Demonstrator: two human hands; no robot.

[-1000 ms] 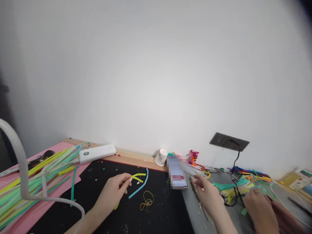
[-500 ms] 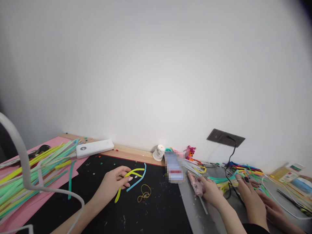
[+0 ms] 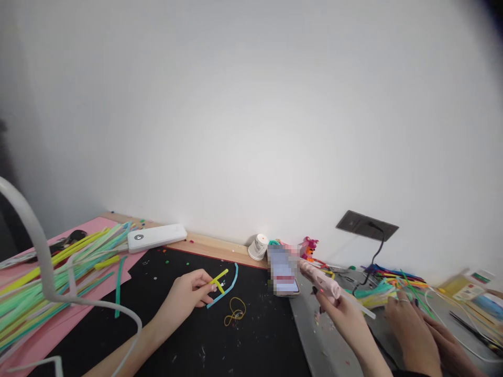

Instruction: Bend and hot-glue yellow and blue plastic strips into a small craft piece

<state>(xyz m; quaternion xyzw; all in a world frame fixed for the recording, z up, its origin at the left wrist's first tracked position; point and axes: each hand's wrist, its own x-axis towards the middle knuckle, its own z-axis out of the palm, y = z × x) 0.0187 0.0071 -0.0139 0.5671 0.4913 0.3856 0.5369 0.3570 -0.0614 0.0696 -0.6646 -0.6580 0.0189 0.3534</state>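
At seven o'clock in the view, over a black mat [image 3: 239, 353], the person's left hand [image 3: 192, 289] pinches a forked yellow fuzzy strip [image 3: 221, 276] between thumb and fingers, its free end pointing to two o'clock. A bent blue strip [image 3: 231, 288] is just beside it at four o'clock; whether they touch, I cannot tell. An elastic loop [image 3: 234, 316] lies near, at five o'clock. Toward five o'clock in the view, the right hand [image 3: 342, 314] has its fingers wrapped around a pink glue gun [image 3: 323, 281], nose toward ten o'clock, beside a phone [image 3: 285, 287]. A white glue stick [image 3: 366, 309] juts out its back toward four o'clock. Another person's hands [image 3: 412, 325] are at three o'clock from it.
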